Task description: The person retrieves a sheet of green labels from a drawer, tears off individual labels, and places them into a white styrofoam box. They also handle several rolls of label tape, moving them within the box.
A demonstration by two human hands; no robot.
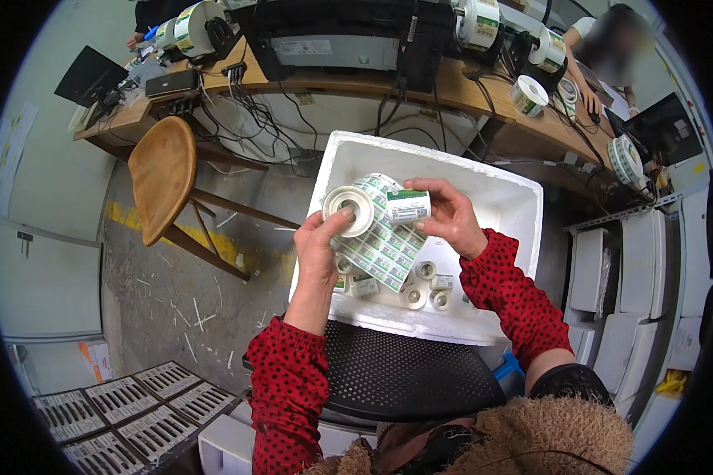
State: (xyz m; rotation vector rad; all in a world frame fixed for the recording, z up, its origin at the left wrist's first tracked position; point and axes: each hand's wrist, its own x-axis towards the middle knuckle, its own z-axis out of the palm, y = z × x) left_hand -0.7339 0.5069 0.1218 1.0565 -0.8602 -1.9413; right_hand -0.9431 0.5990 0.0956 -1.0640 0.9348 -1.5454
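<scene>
My left hand [318, 241] grips a white-cored label roll [360, 226], its thumb pressed into the hollow centre. A wide strip of green and white labels [388, 252] hangs beside and below that roll. In my right hand [456, 219] is a small label roll [408, 207], green and white, pinched between thumb and fingers close to the strip. Both hands are above a white foam box [509, 176]. Several small label rolls [414, 298] lie in the near part of the box, some partly hidden by the strip.
A black perforated seat [404, 372] stands against the box's near side. To the left is a wooden chair [162, 178]. Beyond the box, a desk [499, 85] carries printers, label rolls and cables; another person's hand [591, 100] rests there. White boxes [594, 269] fill shelves at right.
</scene>
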